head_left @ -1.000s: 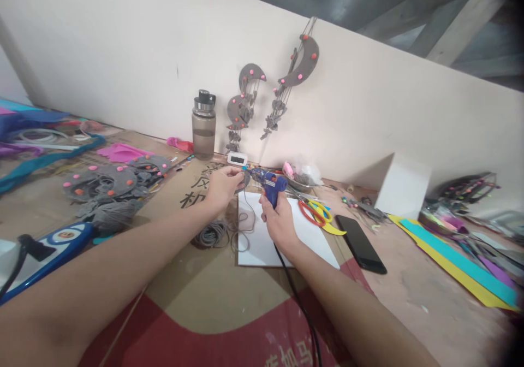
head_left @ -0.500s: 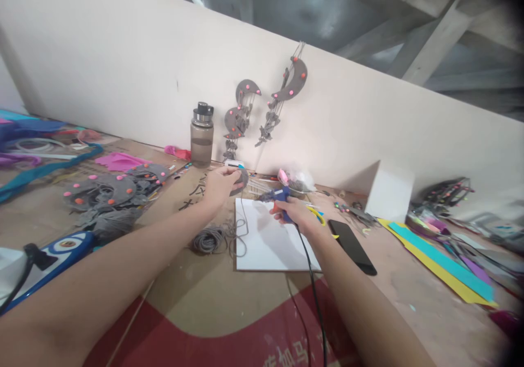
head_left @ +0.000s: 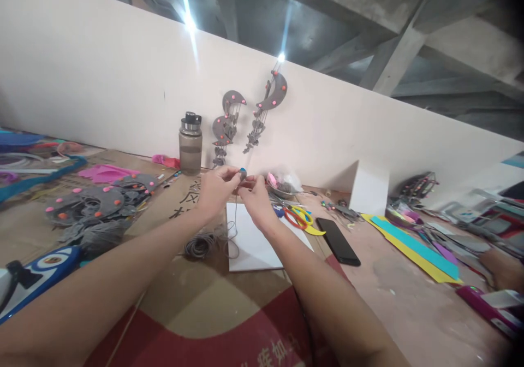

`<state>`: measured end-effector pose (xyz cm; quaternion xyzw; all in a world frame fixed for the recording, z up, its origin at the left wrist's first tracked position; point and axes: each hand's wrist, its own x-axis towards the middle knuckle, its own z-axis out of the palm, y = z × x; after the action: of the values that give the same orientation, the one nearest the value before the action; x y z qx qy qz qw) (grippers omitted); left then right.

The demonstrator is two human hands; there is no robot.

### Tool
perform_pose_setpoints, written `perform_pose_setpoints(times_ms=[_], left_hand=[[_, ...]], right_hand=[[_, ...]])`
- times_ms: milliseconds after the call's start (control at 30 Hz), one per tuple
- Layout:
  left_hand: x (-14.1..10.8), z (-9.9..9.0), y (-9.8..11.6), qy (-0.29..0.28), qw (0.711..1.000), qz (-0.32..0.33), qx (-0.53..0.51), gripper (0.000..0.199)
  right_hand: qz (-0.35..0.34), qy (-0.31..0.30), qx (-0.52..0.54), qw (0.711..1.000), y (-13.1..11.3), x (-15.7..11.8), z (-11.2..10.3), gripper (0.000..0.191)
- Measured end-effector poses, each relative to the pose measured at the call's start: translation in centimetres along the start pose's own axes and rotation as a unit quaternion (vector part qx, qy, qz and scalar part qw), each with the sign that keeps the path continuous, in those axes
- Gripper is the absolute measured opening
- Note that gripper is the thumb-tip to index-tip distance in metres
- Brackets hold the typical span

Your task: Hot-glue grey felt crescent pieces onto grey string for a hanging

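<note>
My left hand (head_left: pixel 219 189) pinches a small grey felt piece (head_left: pixel 243 176) above the far edge of a white board (head_left: pixel 245 255). Right beside it, the fingers of my right hand (head_left: pixel 257 200) are closed at the same piece and largely hide it. A thin grey cord (head_left: pixel 236 214) hangs from between my hands toward a loose coil of cord (head_left: pixel 200 245) left of the board. Partly covered by my right wrist lies a blue glue gun (head_left: pixel 279 212). Beside it are scissors with red and yellow handles (head_left: pixel 301 218).
A water bottle (head_left: pixel 190 148) stands by the wall, where grey felt moon hangings (head_left: pixel 273 94) with pink dots hang. More dotted felt pieces (head_left: pixel 88 203) lie left. On the right are a black phone (head_left: pixel 338 241), coloured sheets (head_left: pixel 417 247) and, at the edge, another person's blurred hand (head_left: pixel 503 268).
My right hand has let go of the glue gun, which now lies on the board's right side, and has moved left to the felt piece. My left hand still holds the piece.
</note>
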<state>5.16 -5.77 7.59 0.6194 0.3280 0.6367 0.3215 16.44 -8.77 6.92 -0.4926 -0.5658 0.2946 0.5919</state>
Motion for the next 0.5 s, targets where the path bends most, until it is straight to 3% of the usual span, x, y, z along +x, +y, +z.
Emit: perform_pose_setpoints(times_ms=[100,200,333,500], left_hand=[[0.2,-0.4,1.0,0.008,1.000,-0.008,-0.007,0.012],[0.4,-0.2,1.5,0.001,0.995,-0.066,-0.075,0.015],[0.1,0.4,1.2,-0.050,0.971,-0.129,-0.194,0.025],[-0.3,0.7,0.4,-0.080,0.958,-0.147,-0.234,0.030]], right_hand=[[0.022,0.028,0.054,0.998,0.0,0.6,0.7,0.027],[-0.045,0.066,0.013,0.997,-0.2,0.4,0.0,0.018],[-0.107,0.098,-0.015,0.989,-0.3,0.1,-1.1,0.014],[-0.099,0.122,-0.006,0.988,0.3,0.3,-1.5,0.017]])
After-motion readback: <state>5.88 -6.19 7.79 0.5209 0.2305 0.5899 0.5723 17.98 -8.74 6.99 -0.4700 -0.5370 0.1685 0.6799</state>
